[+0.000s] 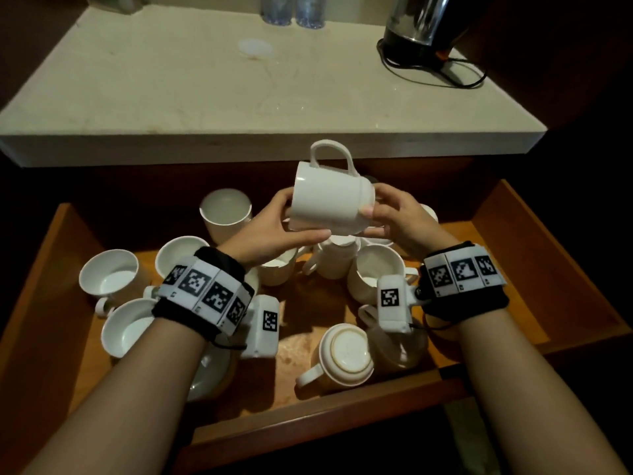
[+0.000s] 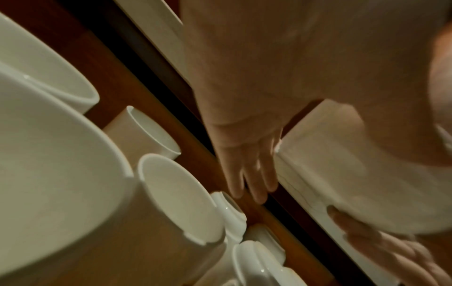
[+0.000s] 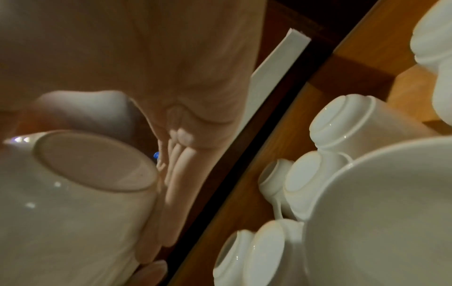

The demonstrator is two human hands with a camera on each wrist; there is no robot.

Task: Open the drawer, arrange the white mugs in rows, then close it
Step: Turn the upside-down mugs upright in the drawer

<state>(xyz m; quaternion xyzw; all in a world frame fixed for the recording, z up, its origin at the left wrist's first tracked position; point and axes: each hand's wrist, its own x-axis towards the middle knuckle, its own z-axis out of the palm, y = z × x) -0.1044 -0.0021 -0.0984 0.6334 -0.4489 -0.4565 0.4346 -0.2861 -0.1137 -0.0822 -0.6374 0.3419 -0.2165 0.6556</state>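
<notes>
The wooden drawer stands pulled out below the pale worktop and holds a loose scatter of white mugs. In the head view about ten can be counted lying or standing in it, with the wrists and their bands hiding part of the middle, so the count is not sure.

At the left, three open-mouthed mugs tilt together. Behind them one upright mug stands near the drawer's back. At the front centre an upturned mug shows its base, handle to the left.

Above the middle of the drawer, one raised mug is held on its side, handle up, clear of the others. The left hand curls its thumb and fingers round the rim end; the right hand clasps the base end.

On the worktop stand two clear bottles at the back and, to the right, a metal kettle with a black cord.

The right wrist view alone shows the raised mug's unglazed base ring; the left wrist view alone shows more mugs packed close under the left hand.
</notes>
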